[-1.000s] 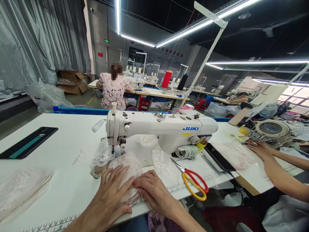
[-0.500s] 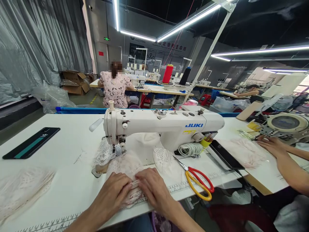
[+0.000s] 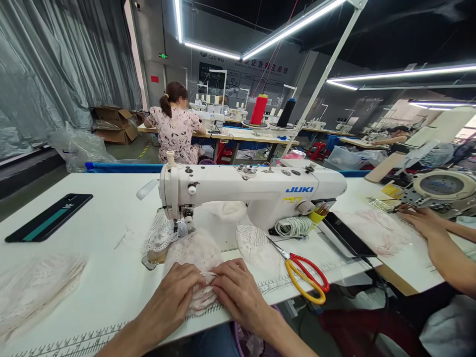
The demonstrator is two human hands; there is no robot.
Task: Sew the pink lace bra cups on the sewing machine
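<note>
Left hand [image 3: 181, 287] and right hand [image 3: 235, 285] both pinch the pale cloth [image 3: 195, 250]; sewing machine [image 3: 234, 186] at twelve o'clock, scissors [image 3: 289, 257] at three

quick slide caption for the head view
Left hand and right hand hold pale fabric at a white sewing machine, scissors lying to the right.

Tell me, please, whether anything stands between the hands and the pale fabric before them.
Nothing visible does: the left hand and right hand both touch the pale fabric directly, and the scissors lie aside to the right.
</note>
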